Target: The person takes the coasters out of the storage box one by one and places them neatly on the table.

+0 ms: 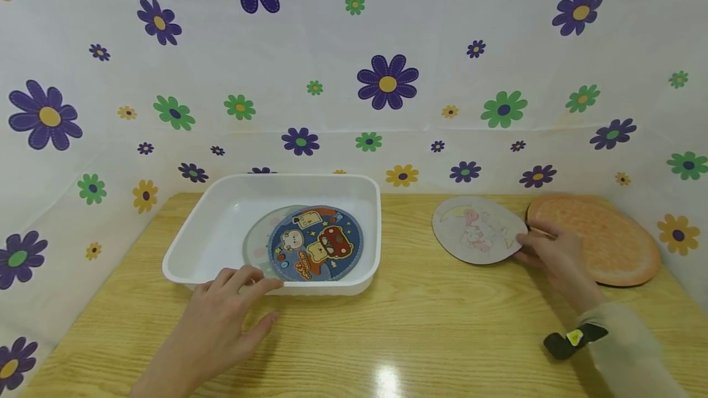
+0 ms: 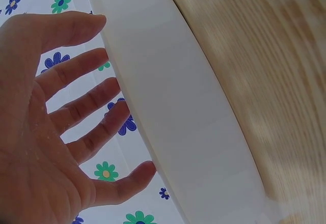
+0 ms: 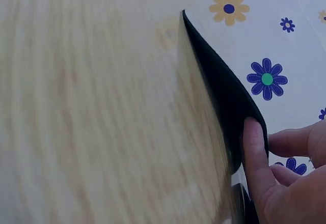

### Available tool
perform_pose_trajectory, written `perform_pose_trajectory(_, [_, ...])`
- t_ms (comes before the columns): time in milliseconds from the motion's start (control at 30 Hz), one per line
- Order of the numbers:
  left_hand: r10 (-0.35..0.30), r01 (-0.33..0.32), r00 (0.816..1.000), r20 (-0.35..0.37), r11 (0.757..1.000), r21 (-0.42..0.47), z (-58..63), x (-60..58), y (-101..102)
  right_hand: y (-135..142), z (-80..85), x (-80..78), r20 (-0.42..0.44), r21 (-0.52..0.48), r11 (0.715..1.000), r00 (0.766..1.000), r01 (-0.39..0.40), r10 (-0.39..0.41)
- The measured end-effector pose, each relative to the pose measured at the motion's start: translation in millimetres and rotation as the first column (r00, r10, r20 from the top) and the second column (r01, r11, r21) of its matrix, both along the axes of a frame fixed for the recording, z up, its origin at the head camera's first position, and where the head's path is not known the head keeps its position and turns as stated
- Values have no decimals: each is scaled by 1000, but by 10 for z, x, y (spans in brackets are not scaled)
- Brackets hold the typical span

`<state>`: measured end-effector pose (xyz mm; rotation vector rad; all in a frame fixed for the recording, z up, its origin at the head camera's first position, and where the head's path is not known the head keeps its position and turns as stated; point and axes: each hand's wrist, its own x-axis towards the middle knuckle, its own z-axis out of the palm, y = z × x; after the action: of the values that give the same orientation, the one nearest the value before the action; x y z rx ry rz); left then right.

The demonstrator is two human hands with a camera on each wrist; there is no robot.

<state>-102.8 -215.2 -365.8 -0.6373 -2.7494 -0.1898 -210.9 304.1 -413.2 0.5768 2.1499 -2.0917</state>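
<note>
My right hand [image 1: 553, 253] pinches the right edge of a pale round mouse pad [image 1: 470, 232] with a faded pink cartoon print. In the right wrist view the pad's black underside [image 3: 216, 76] shows, tilted up from the table, with the thumb against it. My left hand [image 1: 224, 318] touches the front rim of a white plastic tray [image 1: 216, 278], its fingers spread and slightly bent in the left wrist view. Inside the tray lie two round pads: a blue cartoon mouse pad [image 1: 315, 244] overlaps a pale greenish one [image 1: 255, 244].
A larger round mat printed like a flatbread [image 1: 603, 235], black at its edge, lies at the far right beside my right hand. Everything stands on a wood-grain table [image 1: 409, 324]. A white flower-patterned cloth [image 1: 332, 48] hangs behind the table and at its sides.
</note>
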Motion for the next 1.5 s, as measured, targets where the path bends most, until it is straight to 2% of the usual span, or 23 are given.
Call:
perform_pose_trajectory(133, [-2, 2, 1000, -10, 1000, 2, -4, 4, -3, 18, -1, 25, -19, 72, 997, 1000, 14, -13])
perform_pose_trajectory(333, [-1, 1, 1000, -3, 1000, 3, -2, 5, -6, 26, -24, 26, -11, 217, 975, 998, 56, -55])
perform_pose_trajectory(567, [4, -4, 1000, 13, 1000, 4, 4, 2, -4, 46, -16, 28, -6, 266, 962, 998, 63, -63])
perform_pose_trajectory(733, [7, -7, 1000, 14, 1000, 2, 10, -3, -1, 70, 16, 42, -35, 299, 953, 999, 43, -34])
perform_pose_trajectory(967, [11, -11, 1000, 25, 1000, -2, 4, -2, -10, 108, 13, 58, -27, 343, 939, 1000, 0, 10])
perform_pose_trajectory(1167, [16, -16, 999, 36, 1000, -2, -1, 1, -14, 141, 48, 96, -10, 353, 932, 996, -76, 85])
perform_pose_trajectory(1367, [9, -9, 1000, 12, 1000, 0, 0, 3, -6, 180, 98, 127, -19, 383, 912, 986, -148, 168])
perform_pose_trajectory(1500, [5, -5, 1000, 12, 1000, 0, 4, -2, -4, 190, 107, 146, -17, 395, 904, 982, -167, 188])
